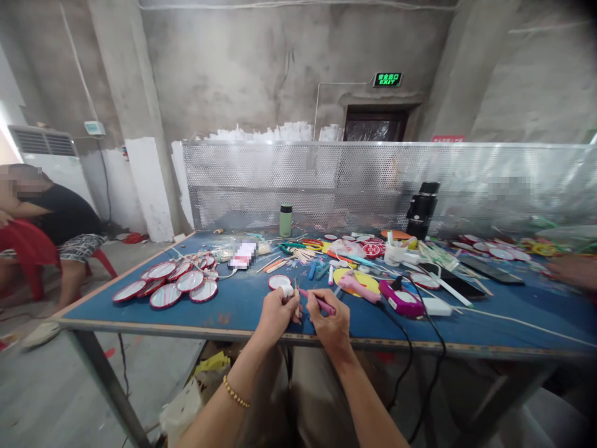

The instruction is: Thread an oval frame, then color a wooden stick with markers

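Just above the table's front edge, my left hand (280, 311) is closed on a thin pale stick (296, 291). Something white shows at its fingers; what it is I cannot make out. Close beside it on the right, my right hand (330, 314) grips a pink pen-shaped tool (323, 302), tip pointing toward the stick. Behind my left hand lies a small round red-rimmed mirror (278, 282), partly covered by the fingers. A pink hot-tool-like handle (357, 287) rests on a yellow disc to the right, next to a purple device (402, 300).
Red-rimmed mirrors (189, 282) are piled on the left, near a phone (242, 255). A green bottle (285, 221) and a black flask (421, 211) stand at the back. Pens, sticks and scissors (301, 246) clutter the middle. Cables hang over the front edge; a person (60, 208) sits left.
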The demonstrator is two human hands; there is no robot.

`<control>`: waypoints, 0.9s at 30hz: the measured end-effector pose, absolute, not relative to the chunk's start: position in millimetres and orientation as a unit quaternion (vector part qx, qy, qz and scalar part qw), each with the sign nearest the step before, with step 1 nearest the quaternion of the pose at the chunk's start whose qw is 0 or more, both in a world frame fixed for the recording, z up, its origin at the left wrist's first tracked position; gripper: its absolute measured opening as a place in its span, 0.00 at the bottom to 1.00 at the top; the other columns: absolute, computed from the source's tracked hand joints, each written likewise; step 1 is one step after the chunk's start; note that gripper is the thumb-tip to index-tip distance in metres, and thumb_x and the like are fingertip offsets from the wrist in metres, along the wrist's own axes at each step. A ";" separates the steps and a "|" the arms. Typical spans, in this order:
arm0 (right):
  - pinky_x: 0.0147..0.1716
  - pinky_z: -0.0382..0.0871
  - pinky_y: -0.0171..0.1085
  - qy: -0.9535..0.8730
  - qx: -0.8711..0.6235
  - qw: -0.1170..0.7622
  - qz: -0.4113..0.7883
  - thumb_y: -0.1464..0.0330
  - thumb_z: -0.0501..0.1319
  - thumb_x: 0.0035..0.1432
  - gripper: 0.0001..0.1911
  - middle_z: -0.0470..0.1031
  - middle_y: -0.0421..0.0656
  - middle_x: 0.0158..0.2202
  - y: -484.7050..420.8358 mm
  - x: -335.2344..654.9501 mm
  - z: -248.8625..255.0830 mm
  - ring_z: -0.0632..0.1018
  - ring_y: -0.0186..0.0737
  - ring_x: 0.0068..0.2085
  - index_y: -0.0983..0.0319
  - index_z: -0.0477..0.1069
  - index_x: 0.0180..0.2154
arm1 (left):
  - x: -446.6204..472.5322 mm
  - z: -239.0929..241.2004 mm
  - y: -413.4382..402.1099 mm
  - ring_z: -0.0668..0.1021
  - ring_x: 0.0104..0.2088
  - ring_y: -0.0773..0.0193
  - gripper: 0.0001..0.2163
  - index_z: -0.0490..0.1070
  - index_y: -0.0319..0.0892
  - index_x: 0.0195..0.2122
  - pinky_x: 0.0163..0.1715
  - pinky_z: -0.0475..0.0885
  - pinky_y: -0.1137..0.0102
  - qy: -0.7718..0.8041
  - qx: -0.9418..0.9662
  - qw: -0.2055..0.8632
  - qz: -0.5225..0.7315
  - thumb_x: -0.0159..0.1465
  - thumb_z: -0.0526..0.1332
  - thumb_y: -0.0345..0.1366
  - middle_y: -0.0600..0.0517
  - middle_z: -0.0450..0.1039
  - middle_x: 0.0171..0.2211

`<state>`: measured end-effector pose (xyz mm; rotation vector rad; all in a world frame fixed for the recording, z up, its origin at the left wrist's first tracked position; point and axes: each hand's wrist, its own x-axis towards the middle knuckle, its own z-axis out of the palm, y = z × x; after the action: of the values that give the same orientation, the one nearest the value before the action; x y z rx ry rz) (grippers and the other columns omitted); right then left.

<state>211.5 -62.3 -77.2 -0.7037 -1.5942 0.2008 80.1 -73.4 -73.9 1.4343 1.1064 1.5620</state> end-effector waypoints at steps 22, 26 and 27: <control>0.27 0.71 0.30 -0.693 -0.293 0.655 0.071 0.67 0.59 0.63 0.09 0.77 0.39 0.25 -61.1 211.3 -77.2 0.76 0.33 0.25 0.61 0.73 0.31 | 79.5 -77.8 -70.9 0.72 0.15 0.68 0.10 0.68 0.41 0.24 0.19 0.67 0.74 0.430 0.566 0.362 0.603 0.58 0.62 0.42 0.55 0.72 0.17; 0.24 0.69 0.30 -0.677 -0.306 0.663 0.091 0.66 0.59 0.63 0.09 0.75 0.39 0.24 -61.6 212.3 -79.6 0.75 0.33 0.23 0.61 0.73 0.31 | 78.5 -79.8 -69.9 0.73 0.16 0.68 0.08 0.68 0.41 0.26 0.19 0.67 0.74 0.430 0.567 0.362 0.603 0.58 0.61 0.39 0.55 0.73 0.19; 0.23 0.69 0.30 -0.676 -0.307 0.663 0.092 0.66 0.59 0.63 0.09 0.75 0.39 0.24 -61.9 212.4 -79.8 0.75 0.33 0.23 0.61 0.72 0.31 | 78.4 -80.3 -69.6 0.73 0.16 0.68 0.08 0.68 0.41 0.26 0.19 0.67 0.74 0.429 0.566 0.362 0.604 0.58 0.61 0.39 0.55 0.73 0.19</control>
<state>212.4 -61.9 -79.8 -0.6946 -1.5282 0.2071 78.4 -69.6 -80.3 1.4579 1.1058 1.5544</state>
